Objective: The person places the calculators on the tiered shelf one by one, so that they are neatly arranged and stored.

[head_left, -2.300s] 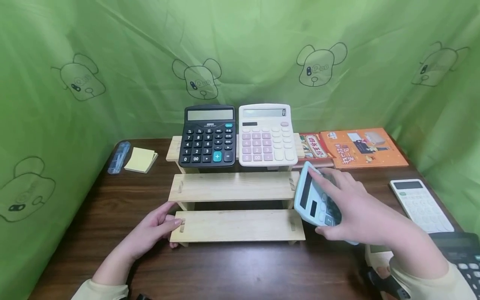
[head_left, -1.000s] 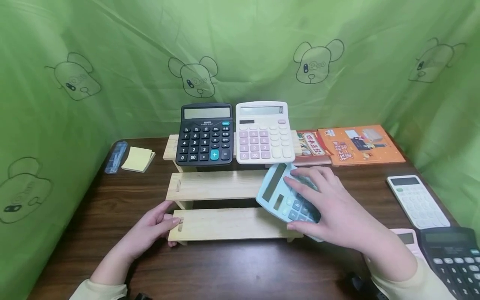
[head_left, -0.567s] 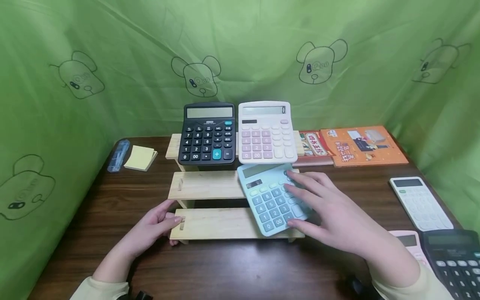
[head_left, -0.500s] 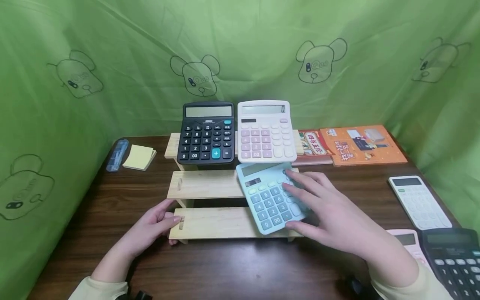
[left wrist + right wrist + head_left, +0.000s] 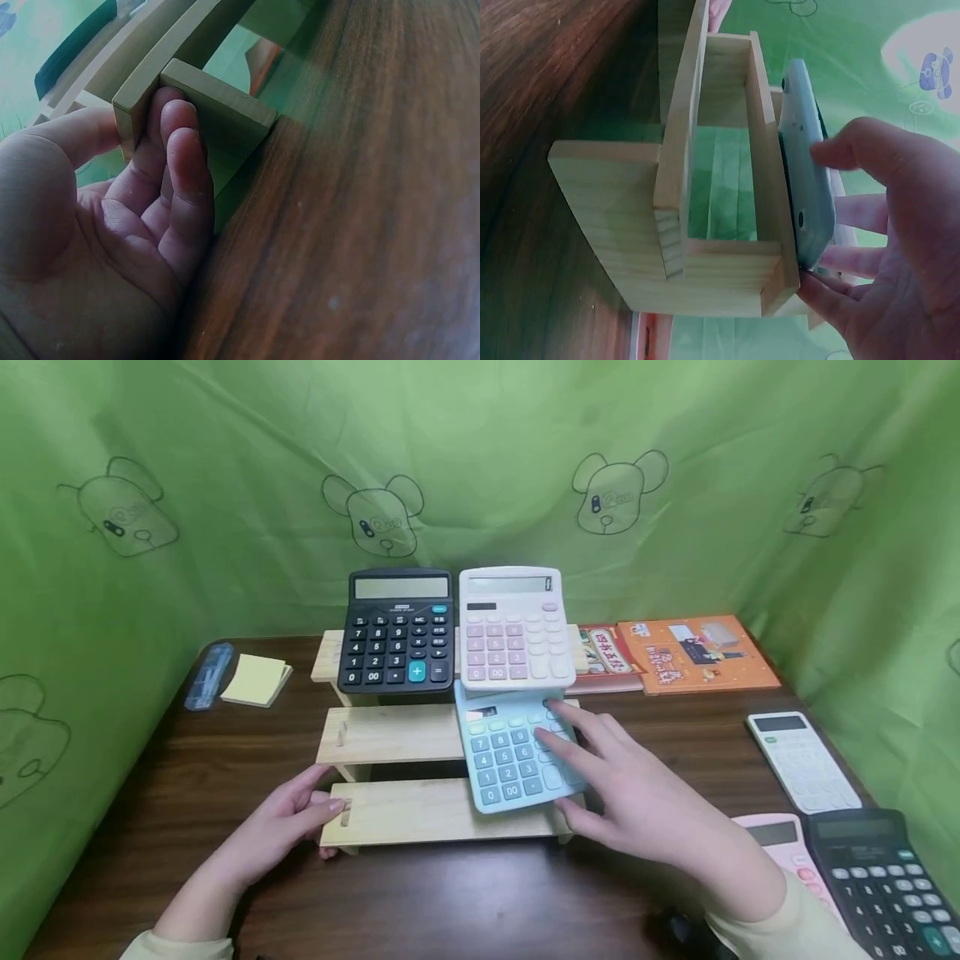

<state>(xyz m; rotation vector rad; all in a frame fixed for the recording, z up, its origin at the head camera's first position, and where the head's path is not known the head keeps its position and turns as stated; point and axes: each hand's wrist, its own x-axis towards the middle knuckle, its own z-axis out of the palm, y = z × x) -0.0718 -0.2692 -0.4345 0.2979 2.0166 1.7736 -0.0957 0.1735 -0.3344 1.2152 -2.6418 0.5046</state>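
Note:
A light blue calculator (image 5: 506, 764) leans over the right part of a three-step wooden rack (image 5: 397, 810), its top edge just below the white calculator. My right hand (image 5: 630, 789) holds it by the right side, thumb at the lower corner and fingertips over the keys. In the right wrist view the back of the blue calculator (image 5: 808, 165) lies close along the middle board. My left hand (image 5: 273, 822) grips the left end of the lowest board, thumb on top and fingers beneath. On the top step stand a black calculator (image 5: 397, 635) and a white calculator (image 5: 517, 627) with lilac keys.
At right lie a slim white calculator (image 5: 802, 760), a pink calculator (image 5: 776, 835) and another black calculator (image 5: 862, 852). Books (image 5: 697, 660) sit behind the rack's right side. Sticky notes (image 5: 255, 681) and a blue translucent object (image 5: 210, 677) lie at left. Green cloth (image 5: 480, 443) surrounds the table.
My right hand has carried the light blue calculator leftward from beside the rack onto its steps and turned it nearly upright, keys facing me. My left hand has kept its grip on the rack.

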